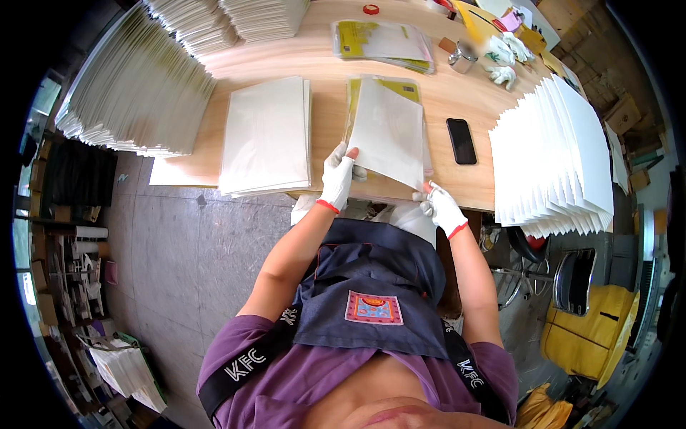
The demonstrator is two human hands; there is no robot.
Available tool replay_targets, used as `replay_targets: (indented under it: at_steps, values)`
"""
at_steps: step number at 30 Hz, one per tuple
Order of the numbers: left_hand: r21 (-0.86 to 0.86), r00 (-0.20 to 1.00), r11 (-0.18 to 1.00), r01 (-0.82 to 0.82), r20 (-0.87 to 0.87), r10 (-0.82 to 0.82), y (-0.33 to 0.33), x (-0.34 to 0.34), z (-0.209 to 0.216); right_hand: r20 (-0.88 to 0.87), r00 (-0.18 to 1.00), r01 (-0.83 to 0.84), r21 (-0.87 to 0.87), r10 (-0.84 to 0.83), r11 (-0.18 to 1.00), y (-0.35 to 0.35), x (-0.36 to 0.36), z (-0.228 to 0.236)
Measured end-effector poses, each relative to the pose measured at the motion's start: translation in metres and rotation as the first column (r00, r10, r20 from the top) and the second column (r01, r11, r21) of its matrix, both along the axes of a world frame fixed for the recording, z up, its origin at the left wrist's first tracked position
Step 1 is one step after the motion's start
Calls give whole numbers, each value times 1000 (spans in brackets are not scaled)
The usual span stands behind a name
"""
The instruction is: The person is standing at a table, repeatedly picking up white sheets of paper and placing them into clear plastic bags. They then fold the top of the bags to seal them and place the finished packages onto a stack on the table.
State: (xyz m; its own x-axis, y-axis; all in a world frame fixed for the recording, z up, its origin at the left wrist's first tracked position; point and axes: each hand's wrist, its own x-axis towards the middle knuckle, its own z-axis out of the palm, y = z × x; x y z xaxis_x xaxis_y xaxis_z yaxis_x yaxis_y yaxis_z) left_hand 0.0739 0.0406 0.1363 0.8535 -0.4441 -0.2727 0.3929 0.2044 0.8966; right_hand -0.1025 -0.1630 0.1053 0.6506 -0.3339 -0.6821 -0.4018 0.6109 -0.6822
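Observation:
A white sheet [389,132] with a slightly glossy surface lies tilted between my hands, over a pile of clear plastic sleeves with olive-yellow printing [400,88]. My left hand [341,174], in a white glove with the thumb tip bare, pinches the sheet's lower left corner. At its lower right corner, my right hand [439,205], gloved the same way, closes thumb and fingers on the edge. The fingers under the sheet are partly hidden. Left of the sleeves lies a low stack of white sheets [264,136].
Tall stacks of white folded paper [136,86] fill the table's left side. A fanned white stack [550,161] stands at the right, beside a black phone [461,141]. Farther back are more sleeves [382,43], a metal cup [463,58], spare gloves [502,75] and a red tape ring [371,9].

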Motion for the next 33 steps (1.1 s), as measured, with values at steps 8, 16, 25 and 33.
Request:
replay_targets:
  at_steps: [8, 16, 25, 33]
  values:
    - [5, 920, 959, -284, 283, 271, 145, 40, 41, 385, 886, -172, -247, 259, 954, 100, 96, 43]
    - [769, 820, 478, -425, 550, -155, 243, 105, -3, 21, 783, -506, -560, 622, 656, 172, 159, 45]
    - [200, 224, 809, -553, 971, -87, 176, 3, -17, 522, 846, 268, -590, 107, 761, 41, -27, 147]
    - [743, 5, 617, -258, 640, -768, 51, -52, -35, 376, 781, 620, -560, -498, 549, -78, -174, 255]
